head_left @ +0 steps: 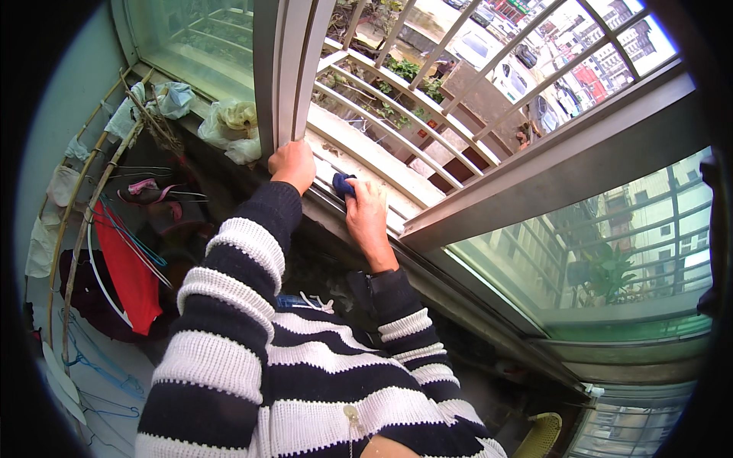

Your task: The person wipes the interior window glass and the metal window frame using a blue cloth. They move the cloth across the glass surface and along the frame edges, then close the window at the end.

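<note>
Before me a sliding window stands open, with its metal bottom track (pixel 395 222) running along the sill. My left hand (pixel 293 166) is closed at the lower end of the upright window frame (pixel 284 74); whether it grips the frame's edge is partly hidden by the hand itself. In my right hand (pixel 367 212) a dark blue cloth (pixel 343 184) is bunched between the fingers and rests at the track. Beyond the track lies the pale outer sill (pixel 366 157), with bits of dirt on it.
White window bars (pixel 401 120) close off the outside, where cars and plants show. Plastic bags (pixel 232 129) lie on the ledge at left. Bamboo poles (pixel 97 183) carry hangers and a red cloth (pixel 126 269). A second glass pane (pixel 595 257) stands at right.
</note>
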Motion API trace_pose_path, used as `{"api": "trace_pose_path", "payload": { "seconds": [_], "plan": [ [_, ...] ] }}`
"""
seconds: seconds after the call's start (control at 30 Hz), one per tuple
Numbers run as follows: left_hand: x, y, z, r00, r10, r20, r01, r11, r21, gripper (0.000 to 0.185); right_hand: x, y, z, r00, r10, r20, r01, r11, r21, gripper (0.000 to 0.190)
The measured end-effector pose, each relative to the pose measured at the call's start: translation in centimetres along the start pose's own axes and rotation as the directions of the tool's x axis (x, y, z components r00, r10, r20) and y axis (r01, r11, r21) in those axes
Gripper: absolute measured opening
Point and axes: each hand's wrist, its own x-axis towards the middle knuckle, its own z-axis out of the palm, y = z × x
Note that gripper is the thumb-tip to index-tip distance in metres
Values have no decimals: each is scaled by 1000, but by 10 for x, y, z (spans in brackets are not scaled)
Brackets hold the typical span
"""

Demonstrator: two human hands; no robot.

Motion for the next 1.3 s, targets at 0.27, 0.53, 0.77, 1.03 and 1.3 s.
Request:
{"api": "trace_pose_path", "payload": {
  "seconds": [0.27, 0.53, 0.77, 1.03, 1.3],
  "plan": [
    [-3, -6, 3, 999, 7, -50, -13, 992, -127, 28, 0, 3, 3, 1000, -5, -9, 6, 995, 97, 26],
    [-7, 0, -4, 985, 157, -70, -156, 988, 17, 27, 3, -2, -4, 999, 1, 39, -3, 999, 41, 28],
    [6, 12, -1, 920, 308, -243, -337, 937, -88, 25, 3, -2, -4, 1000, -2, 27, 1, 999, 43, 27],
    [16, 9, -2, 868, 387, -312, -439, 891, -115, 17, 3, -7, -6, 1000, 13, 5, -14, 997, 72, 26],
    [31, -7, 30, 651, 681, -336, -703, 707, 70, 12, 1, -6, -3, 1000, -22, -10, 23, 999, 27, 30]
  ]
}}
